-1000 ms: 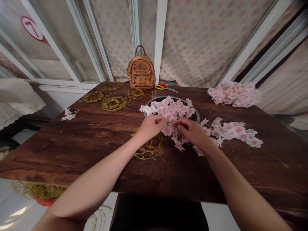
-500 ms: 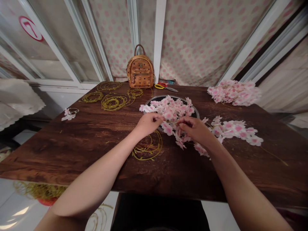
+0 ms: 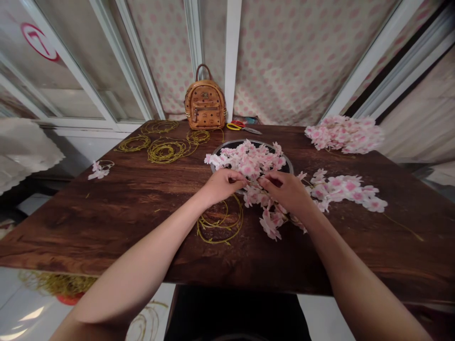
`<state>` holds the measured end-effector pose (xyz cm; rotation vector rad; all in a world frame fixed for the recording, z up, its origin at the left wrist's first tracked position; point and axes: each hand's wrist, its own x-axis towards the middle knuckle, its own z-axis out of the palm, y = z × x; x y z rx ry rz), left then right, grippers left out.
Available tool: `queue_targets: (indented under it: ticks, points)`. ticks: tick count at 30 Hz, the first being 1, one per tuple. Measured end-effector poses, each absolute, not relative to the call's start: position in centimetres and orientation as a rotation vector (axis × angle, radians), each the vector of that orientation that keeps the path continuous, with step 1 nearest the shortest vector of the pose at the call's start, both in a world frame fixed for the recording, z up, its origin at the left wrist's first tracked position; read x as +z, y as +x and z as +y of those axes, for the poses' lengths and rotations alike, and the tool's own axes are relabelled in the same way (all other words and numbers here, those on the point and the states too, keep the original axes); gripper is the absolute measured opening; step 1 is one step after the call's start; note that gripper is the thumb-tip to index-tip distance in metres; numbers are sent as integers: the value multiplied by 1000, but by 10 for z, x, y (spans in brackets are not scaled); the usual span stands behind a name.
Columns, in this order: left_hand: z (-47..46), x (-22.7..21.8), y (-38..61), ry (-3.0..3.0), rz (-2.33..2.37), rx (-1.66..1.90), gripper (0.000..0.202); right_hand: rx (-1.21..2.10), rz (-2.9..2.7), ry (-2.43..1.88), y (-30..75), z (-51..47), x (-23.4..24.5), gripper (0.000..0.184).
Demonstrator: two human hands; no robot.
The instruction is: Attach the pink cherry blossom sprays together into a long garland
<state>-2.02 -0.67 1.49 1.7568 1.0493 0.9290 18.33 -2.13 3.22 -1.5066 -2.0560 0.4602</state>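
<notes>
My left hand point(image 3: 222, 184) and my right hand point(image 3: 284, 189) meet at the middle of a dark wooden table point(image 3: 124, 213), both pinched on a strand of pink-and-white fabric flowers point(image 3: 270, 218) that trails below my right hand. Just behind the fingers a round metal tray point(image 3: 289, 166) holds a heap of loose pink flowers point(image 3: 249, 158). A coil of yellow-green wire point(image 3: 218, 222) lies on the table under my left wrist. A finished flowered strand point(image 3: 346, 189) stretches away to the right of my right hand.
A small tan backpack point(image 3: 205, 102) stands at the table's far edge beside yellow-handled scissors point(image 3: 239, 126). Several wire coils point(image 3: 165, 149) lie at the back left, a small flower cluster point(image 3: 99, 169) near the left edge, and another flower pile point(image 3: 344, 133) at the back right.
The flower strand has slid down toward me and now hangs lower beneath my right hand. Both hands stayed pinched together at the tray's front.
</notes>
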Motion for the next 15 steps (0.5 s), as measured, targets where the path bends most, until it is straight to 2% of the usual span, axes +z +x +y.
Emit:
queue_targets:
  ticks: [5, 10, 15]
  points:
    - [-8, 13, -15, 1779, 1027, 951, 13, 697, -2109, -1406, 180, -21, 26, 23]
    - [-9, 16, -16, 1742, 1005, 929, 13, 798, -2054, -1370, 179, -20, 26, 15]
    - [-6, 18, -24, 1780, 1228, 912, 27, 1075, -2002, -1350, 177, -22, 27, 11]
